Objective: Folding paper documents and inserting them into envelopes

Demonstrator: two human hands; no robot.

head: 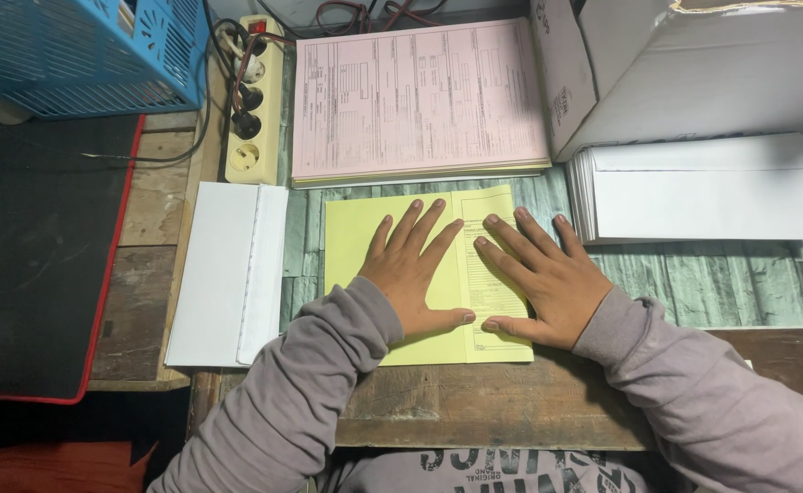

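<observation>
1. Yellow sheet (356,239) is lying folded on the wooden desk (474,402), centre, just below the pink form stack (417,99).
2. Left hand (412,272) is pressing flat on it, fingers spread, gripping nothing.
3. Right hand (540,279) is pressing the folded flap the same way.
4. White envelope (224,270) is lying left; envelope stack (703,190) right.

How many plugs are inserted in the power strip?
2 can be seen: both black, in the middle sockets of the power strip, one above the other. The top end is crowded with cables, so another may be hidden.
</observation>
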